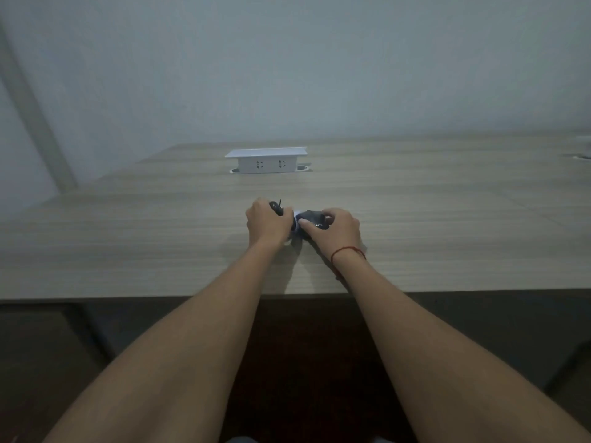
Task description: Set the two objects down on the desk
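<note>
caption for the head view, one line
Left hand and right hand grip a small dark object on a wooden table.

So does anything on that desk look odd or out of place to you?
Nothing stands out. The white socket box sits square and upright on the wooden table. The left hand grips a small dark object, the right hand another dark piece; the dim, blurry picture hides what they are.

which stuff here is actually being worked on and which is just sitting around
In hand:
- left hand grips a small dark object
- right hand holds a dark piece against a white part

Lying about:
- white socket box, set further back on the wooden table
</note>
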`<control>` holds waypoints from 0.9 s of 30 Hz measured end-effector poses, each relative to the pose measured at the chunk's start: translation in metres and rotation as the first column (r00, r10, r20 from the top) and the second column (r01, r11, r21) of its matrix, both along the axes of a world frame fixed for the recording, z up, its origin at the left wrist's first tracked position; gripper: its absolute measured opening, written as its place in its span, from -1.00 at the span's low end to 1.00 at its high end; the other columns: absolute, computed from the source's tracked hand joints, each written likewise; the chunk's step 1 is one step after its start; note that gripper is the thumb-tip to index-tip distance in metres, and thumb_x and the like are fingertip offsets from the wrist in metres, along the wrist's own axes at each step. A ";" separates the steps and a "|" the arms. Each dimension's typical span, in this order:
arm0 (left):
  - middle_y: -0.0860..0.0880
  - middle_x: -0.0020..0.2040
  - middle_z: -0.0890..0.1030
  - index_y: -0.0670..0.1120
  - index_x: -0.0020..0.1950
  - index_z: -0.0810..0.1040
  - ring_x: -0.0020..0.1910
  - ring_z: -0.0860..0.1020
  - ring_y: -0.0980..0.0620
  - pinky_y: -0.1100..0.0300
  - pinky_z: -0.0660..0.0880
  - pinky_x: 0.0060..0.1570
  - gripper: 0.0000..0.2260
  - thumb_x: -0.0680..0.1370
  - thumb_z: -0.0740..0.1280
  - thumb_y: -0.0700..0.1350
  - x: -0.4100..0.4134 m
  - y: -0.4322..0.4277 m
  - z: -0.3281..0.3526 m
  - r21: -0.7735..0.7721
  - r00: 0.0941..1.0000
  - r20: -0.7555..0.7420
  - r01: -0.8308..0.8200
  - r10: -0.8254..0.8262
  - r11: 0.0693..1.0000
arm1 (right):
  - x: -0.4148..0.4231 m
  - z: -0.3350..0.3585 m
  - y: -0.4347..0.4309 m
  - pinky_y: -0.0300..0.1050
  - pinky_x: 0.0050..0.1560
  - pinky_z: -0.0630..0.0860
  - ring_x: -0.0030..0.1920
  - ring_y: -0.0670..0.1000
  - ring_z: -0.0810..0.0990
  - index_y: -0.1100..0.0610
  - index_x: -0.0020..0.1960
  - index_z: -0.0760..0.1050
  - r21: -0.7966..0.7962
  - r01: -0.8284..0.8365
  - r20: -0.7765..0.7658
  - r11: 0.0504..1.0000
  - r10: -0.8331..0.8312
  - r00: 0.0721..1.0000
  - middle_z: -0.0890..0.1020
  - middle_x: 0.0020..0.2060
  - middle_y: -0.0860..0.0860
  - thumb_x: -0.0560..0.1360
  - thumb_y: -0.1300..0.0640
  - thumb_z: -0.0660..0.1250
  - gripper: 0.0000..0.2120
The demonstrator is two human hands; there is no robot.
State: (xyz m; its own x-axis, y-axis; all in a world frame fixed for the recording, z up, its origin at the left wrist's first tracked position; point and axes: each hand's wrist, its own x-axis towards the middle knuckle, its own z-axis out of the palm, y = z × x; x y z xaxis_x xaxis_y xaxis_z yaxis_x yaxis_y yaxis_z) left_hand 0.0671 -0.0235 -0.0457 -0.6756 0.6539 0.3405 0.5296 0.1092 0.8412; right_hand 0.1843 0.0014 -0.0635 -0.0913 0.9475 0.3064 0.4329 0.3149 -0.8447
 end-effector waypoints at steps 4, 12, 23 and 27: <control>-0.09 -0.28 0.58 -0.22 -0.21 0.56 -0.27 0.56 -0.04 0.18 0.52 -0.35 -0.80 0.42 0.45 -0.09 -0.006 -0.009 -0.007 -0.005 0.992 -0.038 0.123 -0.123 0.992 | -0.003 -0.003 0.005 -0.07 -0.02 0.55 0.00 0.07 0.58 0.16 0.08 0.57 0.000 0.086 -0.023 0.996 -0.086 0.996 0.62 -0.03 0.07 0.34 -0.08 0.50 -0.57; -0.09 -0.17 0.61 -0.19 -0.15 0.56 -0.16 0.58 -0.15 0.09 0.48 -0.21 -0.68 0.41 0.40 0.09 -0.006 -0.023 -0.010 -0.127 0.978 -0.157 -0.159 0.139 0.979 | 0.001 -0.003 -0.001 0.05 0.09 0.51 0.10 0.12 0.55 0.08 0.03 0.53 0.011 0.205 0.080 0.979 -0.205 0.975 0.62 0.01 0.05 0.38 -0.17 0.40 -0.63; -0.07 0.06 0.53 -0.10 0.12 0.46 0.05 0.53 -0.12 0.01 0.50 -0.03 -0.41 0.35 0.29 0.35 -0.021 -0.038 -0.006 -0.247 0.923 -0.375 -0.185 0.083 0.951 | 0.009 -0.001 -0.006 0.05 0.19 0.38 0.31 0.13 0.38 0.11 0.37 0.30 0.075 0.156 0.214 0.985 -0.169 0.962 0.43 0.29 0.10 0.41 -0.18 0.35 -0.36; 0.01 0.20 0.57 0.02 0.22 0.51 0.16 0.52 -0.04 0.00 0.47 0.16 -0.55 0.37 0.35 0.13 -0.028 -0.038 -0.016 -0.194 0.892 -0.362 0.212 -0.271 0.958 | 0.007 -0.004 0.005 0.02 0.26 0.35 0.34 0.13 0.34 0.09 0.39 0.33 0.076 -0.002 0.263 0.997 -0.018 0.965 0.38 0.33 0.10 0.44 -0.05 0.35 -0.43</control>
State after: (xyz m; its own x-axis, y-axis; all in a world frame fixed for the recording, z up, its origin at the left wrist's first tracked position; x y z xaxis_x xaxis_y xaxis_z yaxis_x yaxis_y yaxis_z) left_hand 0.0386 -0.0615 -0.0620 -0.3278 0.8420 0.4285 0.8315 0.0417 0.5540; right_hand 0.1917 0.0060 -0.0676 -0.1706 0.9239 0.3426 0.6399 0.3682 -0.6745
